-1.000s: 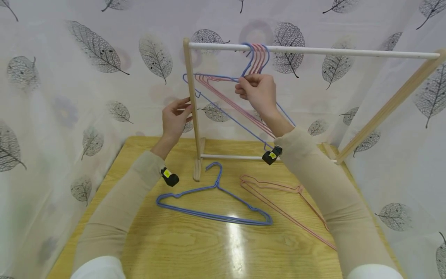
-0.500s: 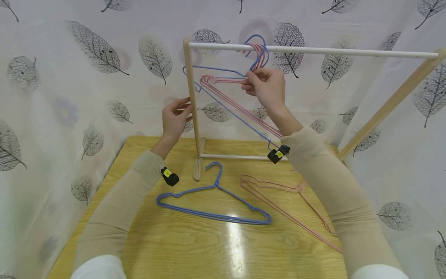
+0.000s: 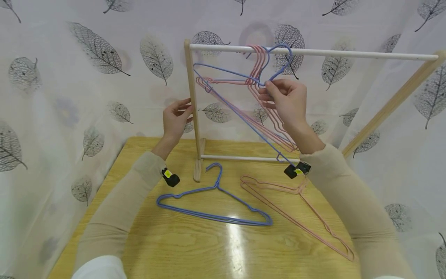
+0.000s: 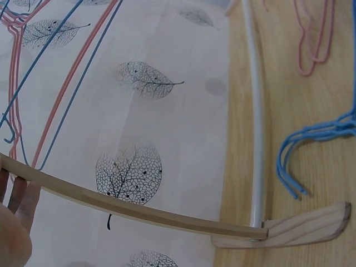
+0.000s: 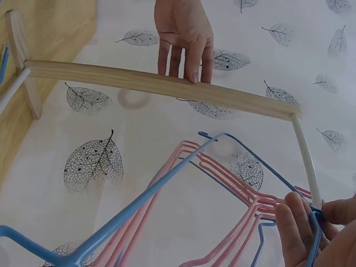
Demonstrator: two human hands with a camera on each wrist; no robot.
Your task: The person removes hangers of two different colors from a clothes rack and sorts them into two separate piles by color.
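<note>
Blue hanger (image 5: 125, 213), one, pinched by right hand (image 3: 286, 99); pink hangers (image 3: 258, 64), at least three, on white rail (image 3: 348, 54); left hand (image 3: 176, 119), fingers extended, touching left post (image 3: 191, 81).

tilted blue hanger (image 5: 133, 204) in right hand (image 3: 286, 100)

Leaf-patterned sheeting (image 3: 115, 87), perhaps plastic, backs a wood-grained table (image 3: 181, 248).

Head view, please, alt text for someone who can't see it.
A right hand pinches a blue hanger by its neck, beside pink hangers on a white rail. The left hand holds a wooden post; blue hangers and salmon hangers lie on the table.
</note>
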